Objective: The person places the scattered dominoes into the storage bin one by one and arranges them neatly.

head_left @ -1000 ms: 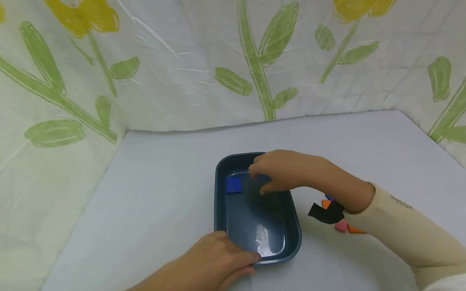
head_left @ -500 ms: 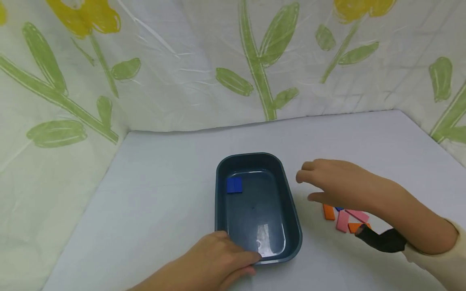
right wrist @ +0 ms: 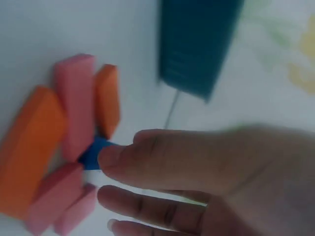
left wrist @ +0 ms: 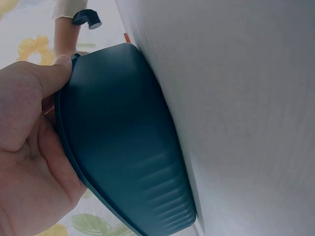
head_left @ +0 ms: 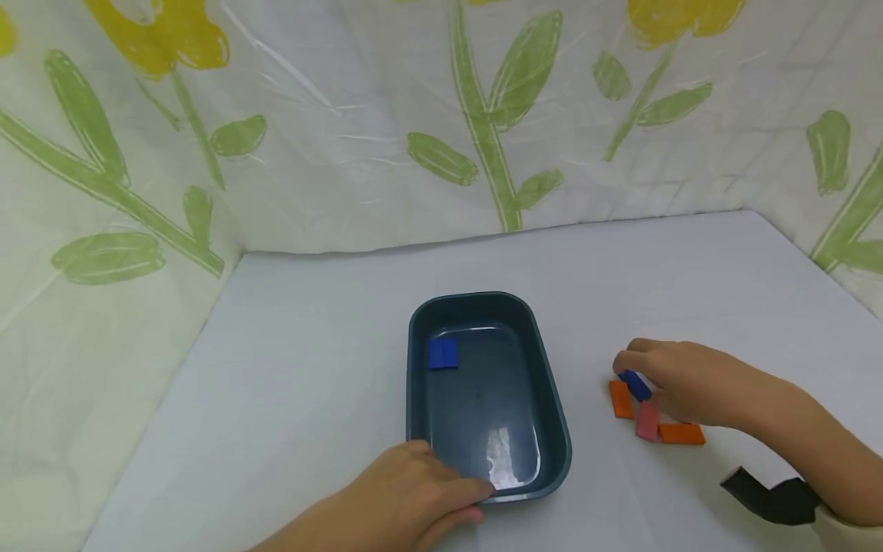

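A dark teal plastic tray [head_left: 566, 452] stands on the white table. My left hand [head_left: 414, 491] grips its near rim, with the thumb [left wrist: 59, 73] on the edge in the left wrist view. Two flat blue blocks [head_left: 443, 353] lie side by side inside, near the tray's left wall. To the right of the tray, my right hand [head_left: 697, 383] pinches another blue block [head_left: 635, 386], its fingertips at the far end. In the right wrist view the thumb [right wrist: 115, 157] covers part of this blue block [right wrist: 93, 155]; the index finger is mostly hidden.
Close around the right hand lie orange blocks [head_left: 681, 434] and pink blocks [head_left: 648, 421], some partly covered by the hand. A black curved piece [head_left: 769, 498] sticks out at the right wrist. A flower-printed sheet [head_left: 331, 153] hangs behind the table.
My right hand has moved from over the tray out to the right and down to the loose blocks, onto a blue one. The left hand and the tray stay in place.
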A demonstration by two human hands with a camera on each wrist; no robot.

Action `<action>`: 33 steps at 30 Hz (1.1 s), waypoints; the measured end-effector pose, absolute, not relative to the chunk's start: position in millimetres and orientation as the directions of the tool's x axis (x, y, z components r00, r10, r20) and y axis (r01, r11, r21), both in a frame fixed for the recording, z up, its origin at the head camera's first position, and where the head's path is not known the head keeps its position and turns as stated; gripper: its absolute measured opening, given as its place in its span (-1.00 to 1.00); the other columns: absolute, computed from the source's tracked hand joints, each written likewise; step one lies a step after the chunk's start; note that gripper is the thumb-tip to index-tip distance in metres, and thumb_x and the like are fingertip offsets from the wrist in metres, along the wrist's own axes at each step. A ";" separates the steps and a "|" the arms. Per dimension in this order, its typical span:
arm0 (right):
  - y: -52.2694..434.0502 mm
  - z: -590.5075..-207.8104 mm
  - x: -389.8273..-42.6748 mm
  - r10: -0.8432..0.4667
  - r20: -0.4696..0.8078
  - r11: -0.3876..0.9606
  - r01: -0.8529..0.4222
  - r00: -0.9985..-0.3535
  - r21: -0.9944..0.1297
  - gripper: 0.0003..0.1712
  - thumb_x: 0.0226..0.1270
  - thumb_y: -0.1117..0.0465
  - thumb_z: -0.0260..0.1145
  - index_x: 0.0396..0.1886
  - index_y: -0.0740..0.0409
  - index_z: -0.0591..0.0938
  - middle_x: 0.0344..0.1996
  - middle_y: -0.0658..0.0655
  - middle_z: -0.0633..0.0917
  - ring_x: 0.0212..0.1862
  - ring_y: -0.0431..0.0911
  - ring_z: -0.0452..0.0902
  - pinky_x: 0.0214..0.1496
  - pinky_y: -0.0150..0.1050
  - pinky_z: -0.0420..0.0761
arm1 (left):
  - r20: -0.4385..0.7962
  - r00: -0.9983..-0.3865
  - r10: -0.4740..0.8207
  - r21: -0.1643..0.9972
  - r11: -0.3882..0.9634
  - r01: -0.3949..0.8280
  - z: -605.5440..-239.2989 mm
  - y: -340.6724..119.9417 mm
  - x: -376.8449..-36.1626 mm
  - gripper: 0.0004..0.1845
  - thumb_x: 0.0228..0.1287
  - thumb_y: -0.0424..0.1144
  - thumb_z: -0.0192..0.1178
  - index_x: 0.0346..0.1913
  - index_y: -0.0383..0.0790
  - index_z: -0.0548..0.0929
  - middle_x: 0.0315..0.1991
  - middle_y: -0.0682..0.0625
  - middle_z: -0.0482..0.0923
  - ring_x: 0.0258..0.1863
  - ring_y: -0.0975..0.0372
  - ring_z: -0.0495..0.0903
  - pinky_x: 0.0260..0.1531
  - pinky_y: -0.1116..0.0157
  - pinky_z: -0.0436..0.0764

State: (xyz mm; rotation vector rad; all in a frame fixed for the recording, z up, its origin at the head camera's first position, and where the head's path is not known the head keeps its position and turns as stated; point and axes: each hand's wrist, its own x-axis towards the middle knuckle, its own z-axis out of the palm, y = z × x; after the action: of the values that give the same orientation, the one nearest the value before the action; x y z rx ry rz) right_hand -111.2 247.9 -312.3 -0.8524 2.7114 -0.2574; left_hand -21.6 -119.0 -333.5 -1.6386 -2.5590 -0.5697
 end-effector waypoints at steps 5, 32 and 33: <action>253.3 -326.9 -112.6 -0.621 -0.158 0.780 -0.586 -0.768 -0.217 -0.44 -0.10 0.54 0.55 -0.05 0.11 0.68 -0.08 0.15 0.63 -0.22 -0.04 0.62 -0.23 -0.16 0.68 | 0.245 -0.433 0.867 0.271 0.368 0.890 -334.0 -119.6 -21.9 -0.86 0.49 -0.10 0.17 -0.10 -0.05 0.66 -0.49 0.28 0.63 -0.58 0.58 0.38 -0.38 0.61 0.17; 255.8 -333.7 -116.0 -0.633 -0.093 0.770 -0.613 -0.768 -0.177 -0.55 -0.10 0.32 0.66 -0.14 0.13 0.71 -0.21 0.04 0.65 -0.18 -0.02 0.52 -0.23 -0.17 0.67 | 0.211 -0.442 0.872 0.295 0.375 0.879 -332.8 -119.2 -21.9 -0.85 0.50 -0.10 0.15 -0.08 -0.05 0.67 -0.49 0.29 0.63 -0.58 0.58 0.35 -0.40 0.61 0.15; 255.3 -332.3 -116.0 -0.631 -0.099 0.772 -0.610 -0.770 -0.179 -0.55 -0.09 0.31 0.66 -0.14 0.13 0.71 -0.21 0.03 0.65 -0.19 -0.03 0.52 -0.23 -0.18 0.67 | 0.208 -0.445 0.871 0.302 0.375 0.876 -332.7 -119.3 -21.9 -0.84 0.50 -0.10 0.15 -0.07 -0.05 0.67 -0.47 0.28 0.65 -0.57 0.58 0.37 -0.39 0.61 0.16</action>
State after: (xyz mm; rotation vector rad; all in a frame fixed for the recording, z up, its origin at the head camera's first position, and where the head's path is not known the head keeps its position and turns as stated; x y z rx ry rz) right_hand -116.0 255.3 -332.3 -0.9903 2.8118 -0.2050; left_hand -21.9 -119.3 -332.7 -1.6477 -2.5936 -0.5835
